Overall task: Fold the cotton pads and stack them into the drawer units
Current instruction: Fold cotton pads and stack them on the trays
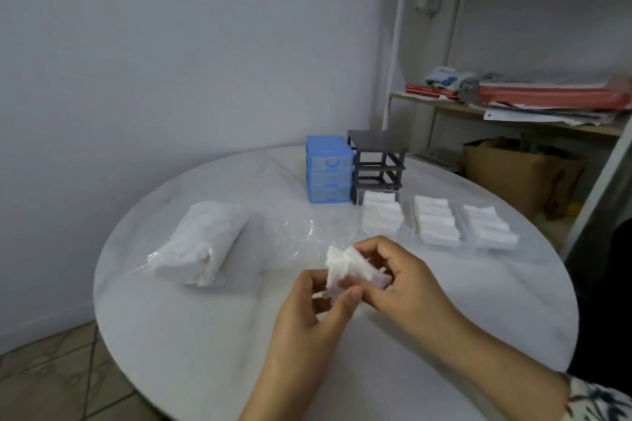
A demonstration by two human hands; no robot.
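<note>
a small white cotton pad [345, 267] is held up above the round white table [171, 335], near its front middle, pinched between both hands so that its edges can be brought together; it is lifted off the surface presumably because a crease is easier to set in the air. the left hand [307, 314] is curled, with thumb and fingers closed on the lower edge of the pad. the right hand [403, 280] is likewise curled, its fingertips gripping the upper and right side. the pad looks soft, thin and fibrous, already bent and crumpled into angled flaps, with a frayed, uneven outline; whether one pad or several are held cannot be told.

a clear plastic bag of unfolded white pads [201, 243] is laid to the left, within easy reach as the supply. three clear drawer trays filled with folded white pads [437, 220] are set in a row to the right, pulled out of their frame so that they can be loaded from above. the dark grey empty drawer frame [378, 161] is stood at the back just behind the nearest tray, and the blue plastic three-drawer unit [329, 169] is placed beside it, touching or nearly so, its drawers pushed in. the fold in hand is judged to be only partly made.
</note>
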